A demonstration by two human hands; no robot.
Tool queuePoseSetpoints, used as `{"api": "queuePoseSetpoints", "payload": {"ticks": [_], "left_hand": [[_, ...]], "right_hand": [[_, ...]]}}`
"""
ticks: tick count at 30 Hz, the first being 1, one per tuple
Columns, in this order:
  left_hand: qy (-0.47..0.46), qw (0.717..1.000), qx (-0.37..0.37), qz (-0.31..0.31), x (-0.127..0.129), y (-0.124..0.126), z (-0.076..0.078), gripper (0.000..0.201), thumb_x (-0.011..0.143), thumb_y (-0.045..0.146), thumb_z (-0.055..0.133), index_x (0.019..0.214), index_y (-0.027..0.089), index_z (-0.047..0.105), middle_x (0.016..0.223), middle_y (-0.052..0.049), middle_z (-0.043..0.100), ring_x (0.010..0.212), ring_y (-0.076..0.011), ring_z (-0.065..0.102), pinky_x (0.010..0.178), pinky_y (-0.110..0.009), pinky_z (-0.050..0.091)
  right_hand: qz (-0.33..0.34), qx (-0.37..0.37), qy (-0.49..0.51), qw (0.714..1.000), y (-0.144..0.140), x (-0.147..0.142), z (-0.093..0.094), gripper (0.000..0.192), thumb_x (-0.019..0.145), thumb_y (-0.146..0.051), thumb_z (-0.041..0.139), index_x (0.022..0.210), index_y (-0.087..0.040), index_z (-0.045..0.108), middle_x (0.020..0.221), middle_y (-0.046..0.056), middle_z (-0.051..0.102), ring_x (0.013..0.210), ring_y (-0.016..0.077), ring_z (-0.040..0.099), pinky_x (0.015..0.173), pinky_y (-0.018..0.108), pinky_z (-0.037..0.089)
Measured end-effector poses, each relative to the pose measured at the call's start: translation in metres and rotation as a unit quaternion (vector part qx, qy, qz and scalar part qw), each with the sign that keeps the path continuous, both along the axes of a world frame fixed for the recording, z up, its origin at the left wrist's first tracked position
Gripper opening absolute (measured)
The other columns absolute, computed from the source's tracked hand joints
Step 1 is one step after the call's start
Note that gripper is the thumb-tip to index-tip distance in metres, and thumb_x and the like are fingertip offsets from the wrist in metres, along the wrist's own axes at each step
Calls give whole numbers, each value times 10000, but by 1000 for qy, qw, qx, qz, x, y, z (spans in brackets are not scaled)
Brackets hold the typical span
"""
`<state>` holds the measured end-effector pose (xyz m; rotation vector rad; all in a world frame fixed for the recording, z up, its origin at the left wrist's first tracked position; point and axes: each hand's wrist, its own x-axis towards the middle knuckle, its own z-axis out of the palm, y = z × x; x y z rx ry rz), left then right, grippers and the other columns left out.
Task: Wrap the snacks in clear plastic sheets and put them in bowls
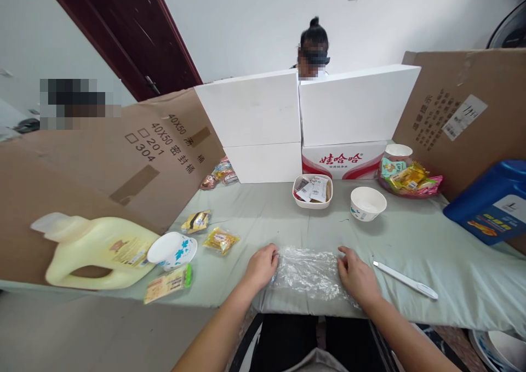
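Observation:
A crinkled sheet of clear plastic wrap [309, 272] lies flat on the pale green tablecloth [431, 240] at the near edge. My left hand [262, 265] rests on its left edge with fingers curled onto the film. My right hand [356, 276] presses its right edge in the same way. Both hands touch the wrap; neither lifts it off the table.
A white knife-like tool [405, 279] lies right of my right hand. Farther back stand a white paper bowl [367, 202], a tray of packets [313, 190], snack packets [221, 240], a yellow jug [92, 249], a blue container [491, 201]. A person sits behind white boxes [353, 106].

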<state>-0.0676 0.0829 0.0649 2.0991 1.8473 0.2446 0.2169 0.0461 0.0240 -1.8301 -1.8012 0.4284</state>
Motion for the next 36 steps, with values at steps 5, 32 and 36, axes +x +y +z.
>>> {"api": "queuePoseSetpoints", "payload": {"ticks": [5,32,36], "left_hand": [[-58,998,3,34,-7,-7,-8,127,886,161,494,984,208,561,884,-13,686,823,-156,633,741,-240,423],[27,946,71,-315,60,-45,-31,782,872,568,515,1514,310,151,1595,-37,138,1459,-346,43,1147,-607,78],[39,948,89,-303,52,-45,-30,771,885,596,476,1516,291,154,1590,-51,160,1456,-323,107,1160,-560,117]], "right_hand": [[27,49,-19,998,-8,4,-2,343,880,-255,380,1173,-141,517,781,37,659,769,201,642,690,308,454],[141,157,-199,957,-26,-11,10,381,913,-280,433,1252,-168,567,1322,123,560,1274,290,435,1045,470,339],[234,127,-217,939,-35,-27,-13,625,909,-442,448,1457,-159,345,1493,101,388,1395,292,280,1097,503,261]]}}
